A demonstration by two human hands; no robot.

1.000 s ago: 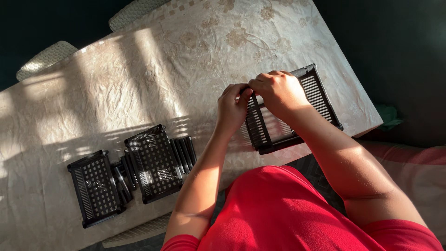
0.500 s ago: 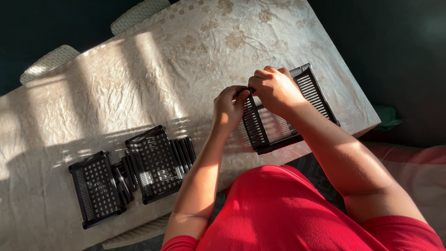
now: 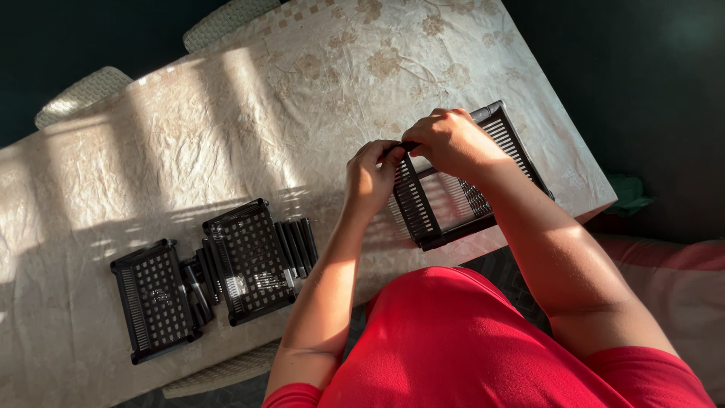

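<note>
A black slotted plastic tray [image 3: 444, 204] lies on the table near its front right corner. My left hand [image 3: 370, 175] grips the tray's far left corner. Right beside it, my right hand [image 3: 451, 140] is closed over the far rim, and a short black piece shows between the two hands. Further left lie two more black perforated trays, one [image 3: 249, 258] near the middle and one [image 3: 155, 298] at the left, with several black rods [image 3: 296, 245] beside and between them.
The table [image 3: 226, 128] wears a beige flowered cloth with bands of sunlight and shadow. Two pale woven chair backs [image 3: 81, 92] stand at the far side, another chair [image 3: 219, 372] at the near edge. My red clothing fills the foreground.
Both hands stay on the tray's far left corner and shift only slightly. The view has drifted a little.
</note>
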